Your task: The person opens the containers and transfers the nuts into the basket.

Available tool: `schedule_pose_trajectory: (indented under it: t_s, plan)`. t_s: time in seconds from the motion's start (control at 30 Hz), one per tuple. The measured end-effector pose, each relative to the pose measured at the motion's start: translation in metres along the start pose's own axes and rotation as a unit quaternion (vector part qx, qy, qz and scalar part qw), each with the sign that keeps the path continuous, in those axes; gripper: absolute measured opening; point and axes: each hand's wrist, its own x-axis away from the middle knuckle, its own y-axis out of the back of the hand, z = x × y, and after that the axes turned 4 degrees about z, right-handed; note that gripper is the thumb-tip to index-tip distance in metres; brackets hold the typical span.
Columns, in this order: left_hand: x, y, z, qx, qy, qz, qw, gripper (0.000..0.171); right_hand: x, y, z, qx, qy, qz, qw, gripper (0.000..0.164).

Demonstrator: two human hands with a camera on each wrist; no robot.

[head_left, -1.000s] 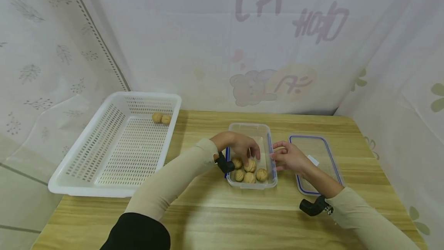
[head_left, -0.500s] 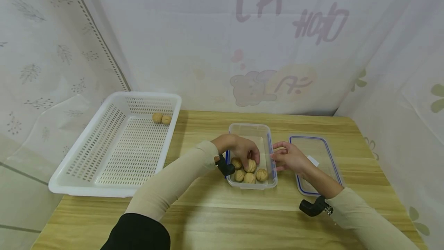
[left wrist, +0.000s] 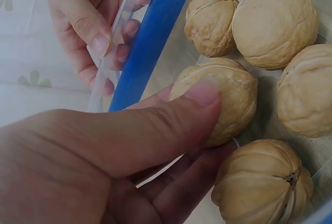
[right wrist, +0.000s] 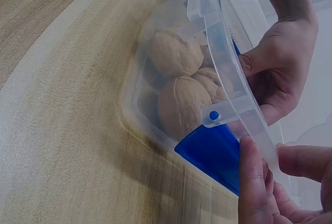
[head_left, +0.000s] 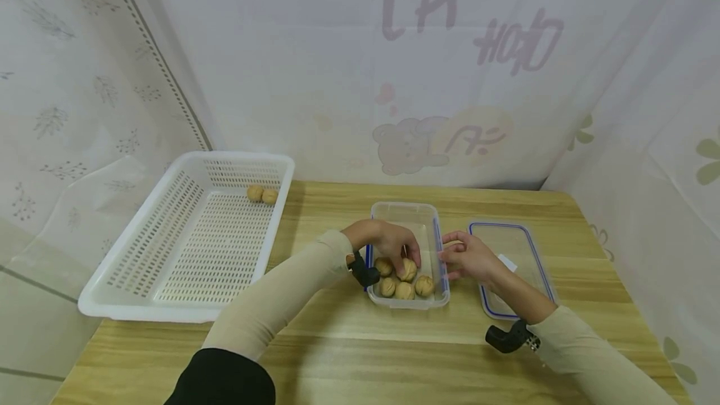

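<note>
- Nearest me are the person's forearms, in cream sleeves (head_left: 281,295), both angled inward to the same spot, presumably so the 2 hands can share the work; each wrist wears a black mount (head_left: 506,337).
- The wooden counter (head_left: 394,367) carries everything here; the clear container (head_left: 407,302) stands upright near its middle, perhaps because both arms meet there comfortably.
- The left hand (head_left: 394,241) reaches into that container and grasps 1 walnut (left wrist: 238,97) between thumb and fingers; a pinch seems to suit a round, ridged shell; whether this nut is lifted or on the bottom I cannot tell.
- The 4 other walnuts (head_left: 424,286) lie close around it, gathered at the container's near end; the far end looks bare.
- The right hand (head_left: 471,258) grasps the container's side at the rim, by a flipped-out blue clip (right wrist: 212,154); I take it this keeps the light box from sliding.
- The lid (head_left: 506,236), blue-edged, lies on the counter beneath the right forearm; set aside there, it appears to leave the opening free.
- The white basket (head_left: 152,312) stands to the left, slots all over; 2 more walnuts (head_left: 255,193) sit side by side in its far right corner.
- Farthest back hangs a printed cloth (head_left: 315,67).
</note>
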Motion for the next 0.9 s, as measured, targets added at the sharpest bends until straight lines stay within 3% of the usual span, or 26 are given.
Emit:
schedule_pose_trajectory:
  t_s: [0.23, 0.5, 0.7, 0.9]
  plan:
    - [0.003, 0.002, 0.0, -0.002, -0.001, -0.024, 0.9997, 0.035, 0.0, 0.0, 0.0, -0.005, 0.0, 0.002, 1.0, 0.046]
    - [0.01, 0.01, -0.001, -0.004, -0.033, -0.048, 0.9983, 0.039, 0.0, 0.001, -0.001, -0.002, -0.003, 0.002, 1.0, 0.045]
    - [0.018, 0.016, 0.001, 0.023, -0.059, -0.07, 0.9955, 0.04, -0.001, 0.001, -0.001, -0.002, -0.008, -0.002, 1.0, 0.045]
    - [0.031, 0.024, 0.0, 0.046, -0.062, -0.095, 0.9925, 0.042, -0.001, 0.001, -0.001, -0.005, -0.008, -0.002, 1.0, 0.045]
